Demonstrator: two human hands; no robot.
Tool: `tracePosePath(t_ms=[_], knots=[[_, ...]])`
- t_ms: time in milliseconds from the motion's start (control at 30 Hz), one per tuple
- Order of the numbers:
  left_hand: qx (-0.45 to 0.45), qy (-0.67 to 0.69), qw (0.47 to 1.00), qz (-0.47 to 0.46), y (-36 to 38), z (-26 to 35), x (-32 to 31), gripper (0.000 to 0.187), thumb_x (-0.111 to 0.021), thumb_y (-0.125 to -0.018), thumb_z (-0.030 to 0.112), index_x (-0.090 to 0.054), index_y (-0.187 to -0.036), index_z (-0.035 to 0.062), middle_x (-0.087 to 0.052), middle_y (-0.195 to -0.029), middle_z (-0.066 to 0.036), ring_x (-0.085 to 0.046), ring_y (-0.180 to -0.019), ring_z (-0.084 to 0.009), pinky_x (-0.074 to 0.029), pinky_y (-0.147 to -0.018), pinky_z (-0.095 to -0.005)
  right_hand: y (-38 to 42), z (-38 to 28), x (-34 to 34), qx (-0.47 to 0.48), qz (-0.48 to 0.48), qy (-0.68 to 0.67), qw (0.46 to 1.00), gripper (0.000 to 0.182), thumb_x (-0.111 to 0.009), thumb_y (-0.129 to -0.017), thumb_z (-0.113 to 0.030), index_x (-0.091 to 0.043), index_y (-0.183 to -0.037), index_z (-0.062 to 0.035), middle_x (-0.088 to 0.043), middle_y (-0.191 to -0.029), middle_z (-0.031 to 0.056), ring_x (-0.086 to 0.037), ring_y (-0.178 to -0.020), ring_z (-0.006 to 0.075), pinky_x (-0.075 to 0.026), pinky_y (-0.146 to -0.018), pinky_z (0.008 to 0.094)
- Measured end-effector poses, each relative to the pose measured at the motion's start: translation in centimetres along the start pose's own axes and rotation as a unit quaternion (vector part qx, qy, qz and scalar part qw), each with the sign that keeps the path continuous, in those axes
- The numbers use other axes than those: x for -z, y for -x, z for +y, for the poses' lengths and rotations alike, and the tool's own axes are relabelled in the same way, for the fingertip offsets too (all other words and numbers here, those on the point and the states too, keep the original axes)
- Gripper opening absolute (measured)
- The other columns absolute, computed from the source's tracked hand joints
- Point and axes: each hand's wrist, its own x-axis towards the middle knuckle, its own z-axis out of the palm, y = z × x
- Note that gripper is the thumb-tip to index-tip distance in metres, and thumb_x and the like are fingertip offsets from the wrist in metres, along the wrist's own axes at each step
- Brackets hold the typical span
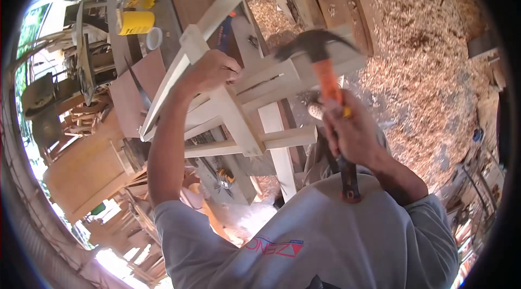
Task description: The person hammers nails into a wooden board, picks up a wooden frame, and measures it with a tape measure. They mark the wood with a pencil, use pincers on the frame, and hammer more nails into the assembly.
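Observation:
My right hand is wrapped round the orange and black handle of a claw hammer. Its dark head is raised and slightly blurred, to the right of the wooden frame. Fingers pinched together, my left hand rests on the frame's crossing pale slats. A thin dark nail seems to show between those fingertips, mostly hidden. Beneath the hand, one slat has a long narrow slot.
A yellow container and a white lid are on the bench at upper left, near a handsaw. A yellow-and-black tape measure lies below the frame. Wood shavings cover the floor at right. Stacked boards are at left.

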Motion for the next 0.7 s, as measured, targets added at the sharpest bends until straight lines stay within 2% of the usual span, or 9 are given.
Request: tracePosePath(t_ms=[33, 133, 167, 200, 267, 367, 433, 567, 700], knots=[[-0.006, 0.024, 0.999, 0.026, 0.2, 0.6, -0.1, 0.014, -0.065, -0.080, 0.007, -0.071, -0.085, -0.0046, -0.070, -0.078, -0.016, -0.065, -0.066, -0.0218, -0.051, -0.066, -0.0335, 0.2, 0.8, -0.4, -0.045, -0.043, 0.010, 0.998, 0.030, -0.048, -0.104, -0.033, -0.051, -0.103, -0.0033, -0.051, -0.067, 0.0012, -0.047, -0.051, 0.0060, -0.037, -0.042, 0.0246], [-0.028, -0.006, 0.999, 0.019, 0.0, -0.3, -0.2, 0.013, -0.068, -0.077, 0.007, -0.071, -0.085, -0.0035, -0.069, -0.077, -0.015, -0.064, -0.068, -0.0235, -0.050, -0.066, -0.0353, -0.2, 2.2, -2.3, -0.036, -0.077, 0.057, 0.995, 0.030, -0.048, -0.104, -0.033, -0.050, -0.102, -0.0031, -0.051, -0.070, 0.0002, -0.046, -0.057, 0.0063, -0.038, -0.048, 0.0256], [-0.056, -0.040, 0.997, 0.031, 0.0, -0.6, -0.3, 0.011, -0.069, -0.078, 0.006, -0.073, -0.086, -0.0011, -0.069, -0.076, -0.014, -0.064, -0.072, -0.0255, -0.049, -0.073, -0.0367, -0.5, 2.7, -3.0, -0.039, -0.086, -0.008, 0.995, 0.031, -0.047, -0.104, -0.033, -0.049, -0.102, -0.0021, -0.052, -0.071, 0.0008, -0.046, -0.056, 0.0071, -0.040, -0.049, 0.0265], [-0.052, -0.040, 0.998, 0.026, 0.0, -0.5, -0.5, 0.011, -0.069, -0.078, 0.006, -0.073, -0.086, -0.0011, -0.069, -0.076, -0.014, -0.064, -0.072, -0.0255, -0.049, -0.073, -0.0367, -0.7, 2.9, -3.4, -0.043, -0.087, -0.013, 0.995, 0.031, -0.047, -0.104, -0.033, -0.049, -0.102, -0.0021, -0.052, -0.071, 0.0008, -0.046, -0.056, 0.0071, -0.040, -0.049, 0.0265], [-0.037, -0.038, 0.996, 0.077, 0.5, -0.2, -0.9, 0.010, -0.068, -0.080, 0.005, -0.072, -0.086, -0.0006, -0.069, -0.078, -0.013, -0.063, -0.082, -0.0268, -0.047, -0.082, -0.0374, -1.3, 3.1, -4.0, -0.039, -0.059, -0.067, 0.995, 0.030, -0.047, -0.104, -0.032, -0.047, -0.101, -0.0025, -0.051, -0.071, 0.0013, -0.046, -0.055, 0.0069, -0.039, -0.049, 0.0264], [-0.055, -0.093, 0.993, 0.055, 0.3, -0.2, -0.6, 0.008, -0.068, -0.082, 0.005, -0.072, -0.087, -0.0001, -0.069, -0.081, -0.012, -0.061, -0.088, -0.0269, -0.044, -0.086, -0.0367, -2.1, 3.3, -3.7, -0.055, -0.051, -0.098, 0.992, 0.029, -0.047, -0.104, -0.032, -0.045, -0.097, -0.0036, -0.051, -0.071, 0.0014, -0.046, -0.052, 0.0064, -0.039, -0.044, 0.0268], [-0.038, -0.073, 0.996, 0.043, 0.3, 0.0, -0.4, 0.008, -0.068, -0.082, 0.005, -0.072, -0.086, 0.0000, -0.069, -0.081, -0.011, -0.061, -0.090, -0.0271, -0.044, -0.087, -0.0368, -2.3, 2.9, -3.7, -0.068, -0.048, -0.117, 0.990, 0.031, -0.048, -0.104, -0.034, -0.045, -0.096, -0.0045, -0.050, -0.070, 0.0008, -0.046, -0.050, 0.0064, -0.039, -0.041, 0.0274], [-0.019, -0.039, 0.999, 0.020, 0.1, -1.2, -0.4, 0.007, -0.070, -0.081, 0.005, -0.072, -0.087, 0.0004, -0.070, -0.085, -0.010, -0.060, -0.093, -0.0277, -0.044, -0.088, -0.0374, -2.4, 3.0, -4.5, -0.085, -0.043, -0.123, 0.988, 0.032, -0.049, -0.104, -0.036, -0.046, -0.096, -0.0044, -0.050, -0.071, 0.0008, -0.045, -0.051, 0.0060, -0.039, -0.043, 0.0271], [-0.034, -0.086, 0.995, 0.022, 0.4, -0.1, -0.2, 0.008, -0.071, -0.081, 0.005, -0.072, -0.087, 0.0003, -0.070, -0.086, -0.010, -0.060, -0.094, -0.0278, -0.044, -0.089, -0.0375, -2.4, 3.5, -5.4, -0.082, -0.047, -0.118, 0.989, 0.032, -0.049, -0.104, -0.035, -0.046, -0.097, -0.0040, -0.050, -0.072, 0.0007, -0.043, -0.054, 0.0054, -0.038, -0.045, 0.0273]])
